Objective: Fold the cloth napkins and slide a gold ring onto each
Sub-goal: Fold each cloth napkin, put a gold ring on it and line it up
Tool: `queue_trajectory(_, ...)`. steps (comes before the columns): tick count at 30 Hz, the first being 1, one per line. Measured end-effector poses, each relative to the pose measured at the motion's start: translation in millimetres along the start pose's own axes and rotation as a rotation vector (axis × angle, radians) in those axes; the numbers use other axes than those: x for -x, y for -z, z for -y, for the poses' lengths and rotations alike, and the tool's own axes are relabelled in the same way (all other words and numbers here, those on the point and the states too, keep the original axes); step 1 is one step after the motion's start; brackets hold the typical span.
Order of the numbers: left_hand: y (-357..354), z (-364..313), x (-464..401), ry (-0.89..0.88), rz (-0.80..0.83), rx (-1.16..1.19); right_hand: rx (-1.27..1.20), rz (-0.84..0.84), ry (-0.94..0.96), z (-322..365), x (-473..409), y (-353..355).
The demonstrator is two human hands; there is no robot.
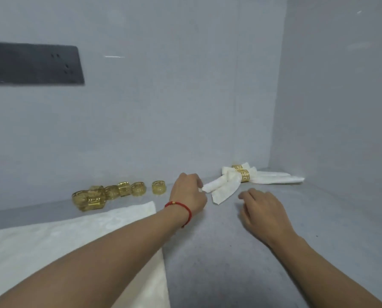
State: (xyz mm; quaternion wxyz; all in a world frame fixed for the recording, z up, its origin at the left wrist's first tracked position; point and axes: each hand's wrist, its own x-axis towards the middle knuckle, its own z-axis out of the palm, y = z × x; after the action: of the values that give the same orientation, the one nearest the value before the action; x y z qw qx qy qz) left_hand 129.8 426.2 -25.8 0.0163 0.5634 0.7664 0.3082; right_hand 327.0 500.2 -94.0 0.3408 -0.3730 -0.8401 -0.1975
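Two white cloth napkins, folded into fans and each cinched by a gold fretwork ring, are stacked in the far right corner against the wall, likely set aside there as finished work. The nearer ringed napkin trails its narrow tail toward the middle, and that tail's tip is pinched or at least touched by the left hand; the fingertips are hidden behind the knuckles, so the exact hold cannot be told. A red string bracelet is worn on that wrist. The right hand is held flat and relaxed just beside the tail, fingers loosely spread, touching nothing clearly; it seems poised to steady or straighten the fan. Spare gold metal rings are lined along the back wall to the left, one standing apart nearest the hand, kept within reach. A flat, unfolded white damask napkin lies under the left forearm on the grey felt-like tabletop, judged next in line.
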Motion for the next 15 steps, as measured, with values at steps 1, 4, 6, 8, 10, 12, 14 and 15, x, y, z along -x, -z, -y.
queue_trajectory(1,13,9,22,-0.014,0.028,-0.009,-0.069,0.015,0.021,17,10,13)
queue_trajectory(4,55,44,108,-0.070,0.072,-0.100,-0.356,0.195,0.103,84,39,63)
queue_trajectory(6,90,72,182,-0.085,0.081,-0.185,-0.498,0.402,0.157,138,57,104)
queue_trajectory(8,122,92,247,-0.089,0.098,-0.275,-0.611,0.562,0.195,183,68,139)
queue_trajectory(10,147,104,299,-0.070,0.094,-0.331,-0.689,0.686,0.240,215,72,169)
queue_trajectory(12,169,115,347,0.019,0.102,-0.371,-0.731,0.878,0.301,245,75,194)
queue_trajectory(14,178,127,384,0.119,0.119,-0.415,-0.729,1.045,0.341,266,80,206)
queue_trajectory(15,181,134,399,0.159,0.147,-0.428,-0.724,1.095,0.349,275,83,209)
